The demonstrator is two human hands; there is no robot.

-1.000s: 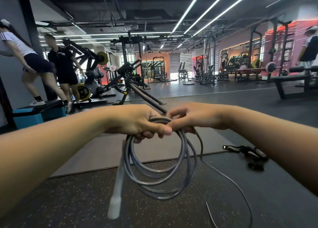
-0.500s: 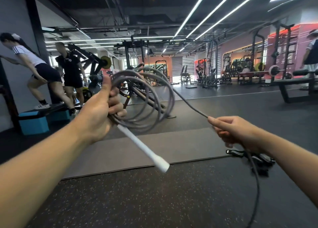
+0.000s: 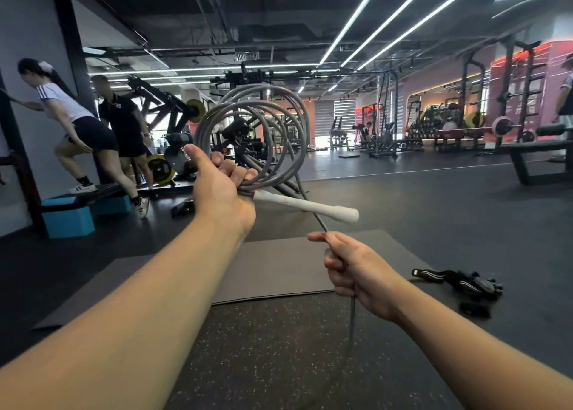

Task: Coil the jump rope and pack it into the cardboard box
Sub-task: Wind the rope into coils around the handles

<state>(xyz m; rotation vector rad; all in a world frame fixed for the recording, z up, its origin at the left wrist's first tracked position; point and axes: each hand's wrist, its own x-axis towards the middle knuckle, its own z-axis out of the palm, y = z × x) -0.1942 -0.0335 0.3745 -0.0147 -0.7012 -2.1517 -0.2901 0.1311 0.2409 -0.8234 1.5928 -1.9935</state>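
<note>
We are holding the coil (image 3: 254, 137) up in the left hand (image 3: 220, 189), fingers curled round the gathered loops at their lowest point. Several grey loops are standing above that grip. One white handle (image 3: 307, 206) is sticking out to the right from the same fist. Judging from this, we are well into the coiling step, but it is not finished.

Further right and lower, the right hand (image 3: 356, 270) is gripping the free rope (image 3: 352, 313), fingers closed round it. The rope is running taut from the coil down to this hand, then hanging below it toward the floor and out of view. How much uncoiled length is remaining we cannot tell; the second handle is not showing.

Beyond the right hand, a dark strap bundle (image 3: 465, 285) is lying on the floor (image 3: 279, 347), near the grey mat (image 3: 279, 264).

The box is not appearing anywhere in view, so packing has not begun. We are still needing to wind in the loose length, secure both handles, then locate the box.
</note>
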